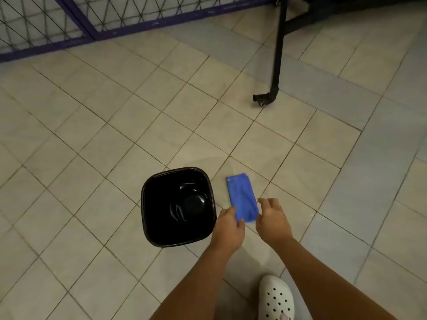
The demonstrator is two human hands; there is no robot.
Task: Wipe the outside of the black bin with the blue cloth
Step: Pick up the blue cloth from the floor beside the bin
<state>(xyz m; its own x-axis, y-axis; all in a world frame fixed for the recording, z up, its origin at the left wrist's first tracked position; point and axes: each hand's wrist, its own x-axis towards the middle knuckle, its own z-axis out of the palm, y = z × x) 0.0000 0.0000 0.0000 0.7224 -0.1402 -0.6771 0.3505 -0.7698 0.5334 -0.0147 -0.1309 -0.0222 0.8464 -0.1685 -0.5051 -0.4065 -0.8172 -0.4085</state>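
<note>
The black bin (pixel 147 204) stands upright on the tiled floor, its square mouth facing up and nothing visible inside. The folded blue cloth (pixel 241 195) lies flat on the tiles just right of the bin. My left hand (pixel 228 229) hovers at the cloth's near left corner, between cloth and bin, with its fingers loosely curved. My right hand (pixel 272 220) is at the cloth's near right edge, fingers loosely curved too. Both hands overlap the cloth's near end, and no grip on it shows.
A black metal leg with a small caster (pixel 276 65) stands on the floor at the back right. A purple-framed wire fence (pixel 92 33) runs along the back left. My white perforated shoe (pixel 276 299) is at the bottom edge.
</note>
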